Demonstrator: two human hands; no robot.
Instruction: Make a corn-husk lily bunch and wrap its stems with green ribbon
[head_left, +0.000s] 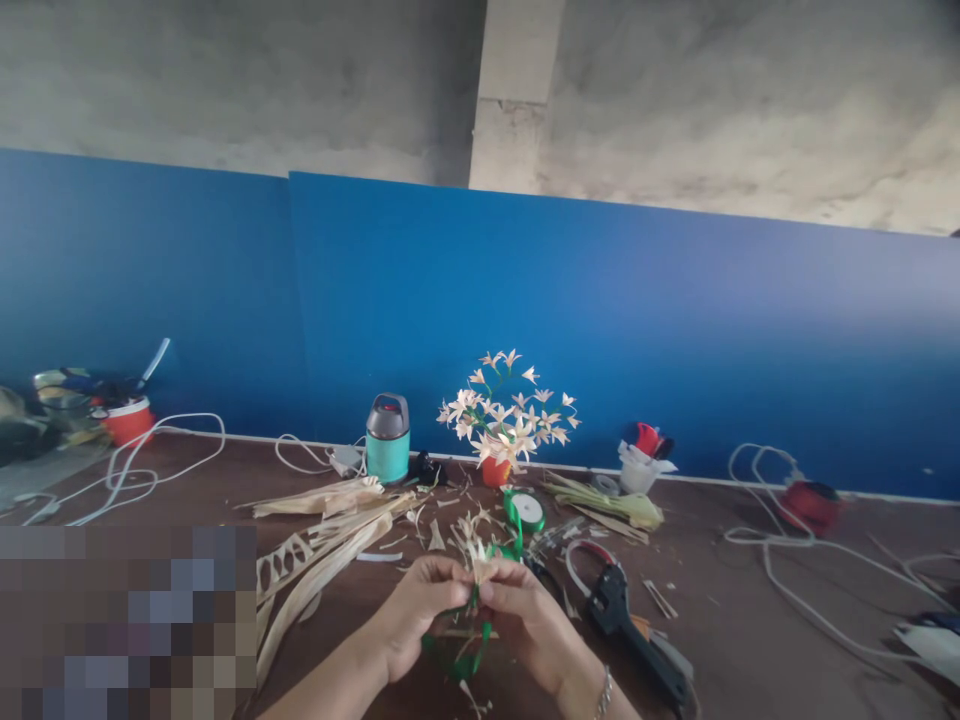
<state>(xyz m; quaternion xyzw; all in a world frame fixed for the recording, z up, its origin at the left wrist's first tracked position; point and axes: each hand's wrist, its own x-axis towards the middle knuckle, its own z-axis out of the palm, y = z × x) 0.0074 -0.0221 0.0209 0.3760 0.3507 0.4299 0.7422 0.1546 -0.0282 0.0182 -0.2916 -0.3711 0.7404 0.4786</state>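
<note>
At the near middle of the table, my left hand [426, 605] and my right hand [526, 612] meet, both closed in a pinch on a pale husk flower [478, 562]. Its petals stick up above my fingertips, while its base is mostly hidden by them. Green ribbon [463, 665] trails below my hands, and more runs up toward a green and white ribbon spool [528, 512] just beyond. A black glue gun [631, 632] lies to the right of my right hand. Dried corn husks [341, 545] spread out left of my left hand.
A bunch of finished husk flowers [517, 410] stands in a small orange pot [495, 471] by the blue partition [420, 300]. A teal flask [388, 455], a white cup [637, 470] and looping white cables [780, 545] are around it. Husk scraps litter the middle.
</note>
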